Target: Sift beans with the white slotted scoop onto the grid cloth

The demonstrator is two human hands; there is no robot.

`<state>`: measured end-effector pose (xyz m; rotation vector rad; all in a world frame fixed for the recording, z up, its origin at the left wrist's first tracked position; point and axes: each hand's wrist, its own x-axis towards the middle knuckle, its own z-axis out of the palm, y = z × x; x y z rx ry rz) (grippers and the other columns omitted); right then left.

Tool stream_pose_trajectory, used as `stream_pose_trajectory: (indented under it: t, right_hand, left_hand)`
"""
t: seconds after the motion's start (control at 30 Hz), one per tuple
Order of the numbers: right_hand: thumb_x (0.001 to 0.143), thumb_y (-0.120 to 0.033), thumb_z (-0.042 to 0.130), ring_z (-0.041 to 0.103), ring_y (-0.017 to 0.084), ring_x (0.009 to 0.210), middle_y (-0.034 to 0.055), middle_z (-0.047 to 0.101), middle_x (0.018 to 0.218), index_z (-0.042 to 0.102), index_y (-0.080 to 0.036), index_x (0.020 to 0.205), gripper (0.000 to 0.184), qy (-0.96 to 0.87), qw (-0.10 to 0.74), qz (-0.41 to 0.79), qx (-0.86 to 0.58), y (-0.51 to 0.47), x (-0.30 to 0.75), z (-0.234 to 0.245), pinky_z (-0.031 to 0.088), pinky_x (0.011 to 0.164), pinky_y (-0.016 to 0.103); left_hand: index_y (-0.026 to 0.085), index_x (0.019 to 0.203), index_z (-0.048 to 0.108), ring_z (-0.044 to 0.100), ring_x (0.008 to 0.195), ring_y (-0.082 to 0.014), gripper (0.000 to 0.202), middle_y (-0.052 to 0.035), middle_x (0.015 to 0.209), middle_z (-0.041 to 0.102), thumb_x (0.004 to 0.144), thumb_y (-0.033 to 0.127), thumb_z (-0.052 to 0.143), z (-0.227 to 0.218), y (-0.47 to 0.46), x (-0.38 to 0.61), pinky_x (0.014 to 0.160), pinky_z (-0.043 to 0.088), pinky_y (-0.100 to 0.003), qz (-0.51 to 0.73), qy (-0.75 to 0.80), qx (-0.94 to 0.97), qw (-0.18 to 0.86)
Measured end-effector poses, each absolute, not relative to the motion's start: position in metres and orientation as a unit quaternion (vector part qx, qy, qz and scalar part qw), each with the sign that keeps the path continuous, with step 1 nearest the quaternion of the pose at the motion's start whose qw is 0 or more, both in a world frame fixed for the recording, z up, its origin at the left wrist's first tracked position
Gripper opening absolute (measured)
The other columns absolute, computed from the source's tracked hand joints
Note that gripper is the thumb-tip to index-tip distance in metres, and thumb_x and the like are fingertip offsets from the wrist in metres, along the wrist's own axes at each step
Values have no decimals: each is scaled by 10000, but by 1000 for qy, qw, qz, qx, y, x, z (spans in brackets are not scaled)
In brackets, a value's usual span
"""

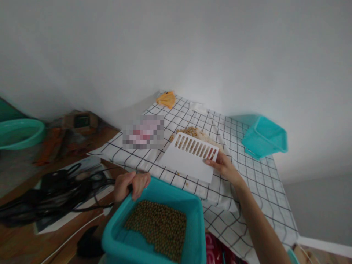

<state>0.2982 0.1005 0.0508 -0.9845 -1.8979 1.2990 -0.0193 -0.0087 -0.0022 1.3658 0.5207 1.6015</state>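
Note:
My left hand point(132, 184) is closed round the rim of a teal plastic bin point(196, 227), at its far left corner. Brown-green round pellets point(161, 227) cover much of the bin's floor. In my right hand point(224, 167) is a white slotted plastic panel point(187, 159), gripped at its right edge with the thumb on top. The panel is tilted over the checked tablecloth point(247, 179), just beyond the bin. Behind its slotted side lies a small heap of tan pellets point(189, 131), partly hidden by the panel. A few loose bits lie near its lower edge.
A teal basket point(264, 137) sits at the table's right side. Toward the back are a yellow cloth point(167, 99) and a white tissue point(198, 107). A blurred-out pinkish item point(144, 132) lies left. Black cables point(63, 187) and a green basin point(22, 134) are on the floor.

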Motion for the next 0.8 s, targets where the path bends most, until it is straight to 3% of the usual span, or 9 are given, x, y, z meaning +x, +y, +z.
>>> stream_pose_trajectory:
  t: [0.4, 0.63, 0.8]
  right_hand:
    - [893, -483, 716, 630, 244, 956, 56, 681, 1005, 658, -226, 1056, 309, -739, 302, 479, -365, 101, 297, 49, 527, 908, 400]
    - [862, -527, 742, 595, 208, 824, 29, 638, 892, 637, -229, 968, 333, -732, 304, 490, -362, 98, 297, 52, 533, 765, 343]
    - [858, -522, 746, 600, 214, 843, 32, 636, 900, 632, -240, 974, 325, -722, 320, 491, -368, 98, 298, 57, 530, 777, 349]
  left_hand:
    - [198, 444, 456, 392, 279, -123, 687, 21, 308, 455, 1092, 314, 257, -4, -10, -17, 492, 361, -357, 648, 189, 568, 472]
    - [191, 461, 437, 386, 292, -115, 667, 21, 312, 443, 1088, 296, 234, -5, -10, -17, 495, 356, -350, 643, 186, 572, 474]
    - [201, 463, 450, 386, 283, -127, 657, 15, 303, 439, 1078, 312, 251, -5, -10, -17, 492, 350, -369, 640, 192, 567, 481]
